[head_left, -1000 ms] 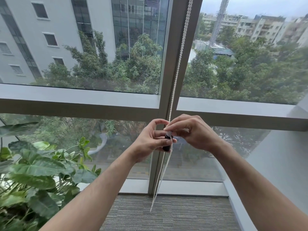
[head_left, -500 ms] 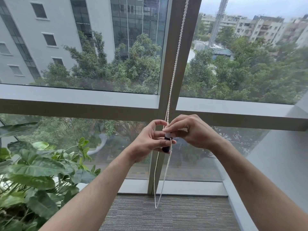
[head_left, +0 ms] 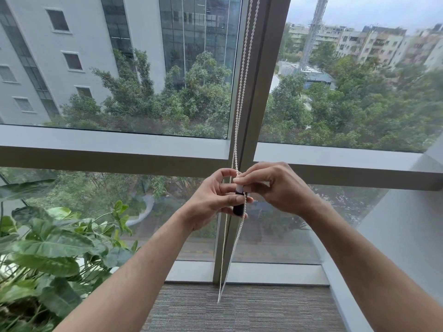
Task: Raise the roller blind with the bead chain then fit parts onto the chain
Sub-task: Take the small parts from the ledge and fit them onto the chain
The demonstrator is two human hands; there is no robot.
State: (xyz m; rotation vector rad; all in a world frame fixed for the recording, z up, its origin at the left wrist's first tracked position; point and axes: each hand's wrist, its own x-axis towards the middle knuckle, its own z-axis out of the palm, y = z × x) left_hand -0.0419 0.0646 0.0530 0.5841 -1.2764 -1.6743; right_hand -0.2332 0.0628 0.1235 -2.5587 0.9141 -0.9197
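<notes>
A white bead chain (head_left: 242, 92) hangs as a loop in front of the window's vertical mullion, from the top of the view down to just above the floor. At chest height a small black part (head_left: 239, 207) with a pale top sits against the chain. My left hand (head_left: 211, 202) grips the black part between thumb and fingers. My right hand (head_left: 275, 188) pinches the pale top of the part and the chain strand beside it. The roller blind itself is out of view above.
A leafy potted plant (head_left: 48, 248) fills the lower left. A grey wall (head_left: 407, 236) runs along the right. Grey carpet (head_left: 239, 312) lies below the window frame (head_left: 119, 152). Buildings and trees show through the glass.
The chain's lower loop has swung from a spread shape to a narrow one. Both hands stay on the black part at the same height.
</notes>
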